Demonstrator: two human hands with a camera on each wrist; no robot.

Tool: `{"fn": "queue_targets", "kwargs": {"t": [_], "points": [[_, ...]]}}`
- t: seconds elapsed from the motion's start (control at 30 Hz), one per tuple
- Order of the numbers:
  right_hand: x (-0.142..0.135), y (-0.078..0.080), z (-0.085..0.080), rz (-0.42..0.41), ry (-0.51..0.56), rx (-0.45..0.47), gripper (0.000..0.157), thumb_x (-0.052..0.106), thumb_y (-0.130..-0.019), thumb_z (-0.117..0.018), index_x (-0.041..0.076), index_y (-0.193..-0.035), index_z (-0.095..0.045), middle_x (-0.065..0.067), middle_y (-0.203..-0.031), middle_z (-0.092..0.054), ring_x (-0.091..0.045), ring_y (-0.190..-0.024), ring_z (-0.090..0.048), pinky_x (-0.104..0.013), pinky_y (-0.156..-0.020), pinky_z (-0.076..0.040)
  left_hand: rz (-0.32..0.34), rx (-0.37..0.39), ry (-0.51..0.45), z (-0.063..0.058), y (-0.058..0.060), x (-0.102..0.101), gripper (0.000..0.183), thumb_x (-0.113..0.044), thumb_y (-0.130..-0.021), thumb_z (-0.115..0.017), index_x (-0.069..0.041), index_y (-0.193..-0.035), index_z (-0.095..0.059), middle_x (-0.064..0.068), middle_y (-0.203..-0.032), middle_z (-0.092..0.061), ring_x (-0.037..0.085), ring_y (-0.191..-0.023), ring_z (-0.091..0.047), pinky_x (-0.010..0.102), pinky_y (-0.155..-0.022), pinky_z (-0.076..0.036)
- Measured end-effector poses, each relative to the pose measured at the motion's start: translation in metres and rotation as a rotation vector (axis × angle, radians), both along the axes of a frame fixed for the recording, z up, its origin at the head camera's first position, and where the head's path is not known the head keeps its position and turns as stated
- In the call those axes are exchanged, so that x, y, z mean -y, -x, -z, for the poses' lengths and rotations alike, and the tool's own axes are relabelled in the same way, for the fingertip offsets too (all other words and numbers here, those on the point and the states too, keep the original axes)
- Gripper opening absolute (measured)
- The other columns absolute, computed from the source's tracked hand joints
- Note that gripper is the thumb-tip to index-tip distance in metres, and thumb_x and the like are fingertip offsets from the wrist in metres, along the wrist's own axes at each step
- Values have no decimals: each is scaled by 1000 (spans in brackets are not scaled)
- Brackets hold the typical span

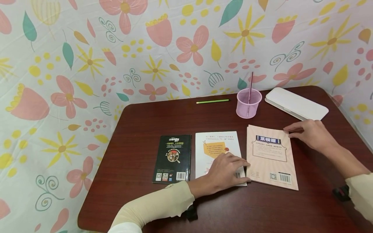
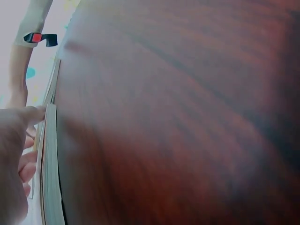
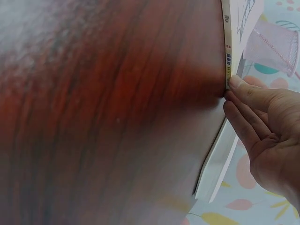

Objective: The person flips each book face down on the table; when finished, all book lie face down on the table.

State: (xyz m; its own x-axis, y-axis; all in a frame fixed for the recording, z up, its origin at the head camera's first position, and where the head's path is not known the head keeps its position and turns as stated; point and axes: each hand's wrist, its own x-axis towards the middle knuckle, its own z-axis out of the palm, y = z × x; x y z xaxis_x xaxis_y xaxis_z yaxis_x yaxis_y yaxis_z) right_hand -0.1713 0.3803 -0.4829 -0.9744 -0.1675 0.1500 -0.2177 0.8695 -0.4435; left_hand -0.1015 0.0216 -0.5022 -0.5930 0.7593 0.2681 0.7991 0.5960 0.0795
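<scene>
A beige book point(image 1: 269, 155) with a blue title label lies flat on the table between both hands. My left hand point(image 1: 225, 171) lies over the lower right of a white book point(image 1: 215, 139). Its thumb and fingertips reach the beige book's left edge; in the left wrist view, the thumb is beside the page edges point(image 2: 54, 164). At the beige book's upper right corner, the thumb and fingertips of my right hand point(image 1: 313, 132) touch its side. The right wrist view shows them against the thin spine point(image 3: 228, 51). A black book point(image 1: 173, 158) lies left of the white one.
A pink mesh pen cup point(image 1: 247, 108) holding a pencil point(image 1: 250, 84) stands behind the beige book. To its right lies a white case point(image 1: 297, 103). A green pencil point(image 1: 212, 101) lies near the table's back edge, with a flower-patterned cloth point(image 1: 131, 48) behind.
</scene>
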Motion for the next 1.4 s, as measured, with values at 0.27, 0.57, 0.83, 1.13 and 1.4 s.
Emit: {"fn": "queue_targets", "kwargs": {"t": [0.27, 0.57, 0.83, 1.13, 1.4], "points": [[3, 3, 0, -3, -1, -9, 18, 3, -87, -86, 3, -104, -85, -15, -98, -81, -42, -100, -70, -56, -80, -50, -63, 41, -10, 2, -9, -5, 58, -68, -86, -80, -30, -130, -76, -17, -126, -74, 3, -110, -64, 19, -90, -46], [5, 5, -1, 23, 61, 49, 16, 2, -89, -84, 0, -105, -83, -20, -100, -79, -52, -111, -65, -69, -91, -46, -77, 9, -41, 5, -15, -7, 62, -70, -82, -81, -29, -128, -78, -18, -124, -74, 2, -108, -62, 17, -93, -45], [7, 5, -1, 24, 61, 30, 15, 2, -88, -84, 1, -104, -84, -19, -98, -79, -53, -109, -66, -68, -89, -47, -77, 12, -46, 8, -19, -10, 62, -72, -82, -81, -31, -128, -78, -19, -123, -74, 1, -108, -58, 18, -93, -44], [9, 7, 2, 19, 53, -11, 14, 2, -87, -85, 3, -102, -85, -17, -95, -80, -52, -106, -67, -67, -87, -49, -102, 35, -41, 10, -21, -12, 61, -73, -82, -80, -33, -128, -77, -20, -124, -73, 1, -110, -56, 18, -93, -43], [10, 9, 5, 23, 38, -30, 14, 4, -89, -85, 2, -102, -84, -19, -96, -80, -54, -103, -67, -67, -83, -50, -116, 48, -46, 11, -21, -14, 62, -73, -81, -81, -31, -127, -75, -17, -124, -72, 2, -110, -56, 18, -97, -44]]}}
